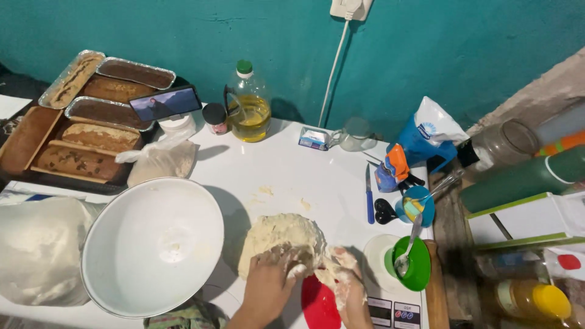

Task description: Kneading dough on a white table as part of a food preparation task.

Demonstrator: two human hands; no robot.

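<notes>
On the white tabletop, a pale, lumpy mound of dough sits just right of the large white round mixing bowl. The left hand lies palm-down on the mound's near edge, fingers curled loosely into it rather than clenched. The right hand, caked in dough, pinches a strip at the mound's right side, just above a red plastic scraper and beside a green bowl holding a spoon.

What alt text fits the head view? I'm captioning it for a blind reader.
Two hands, left hand and floury right hand, press a lump of dough on a white table. A big white bowl sits to the left, a green bowl with a spoon to the right, an oil bottle and loaf tins behind.
</notes>
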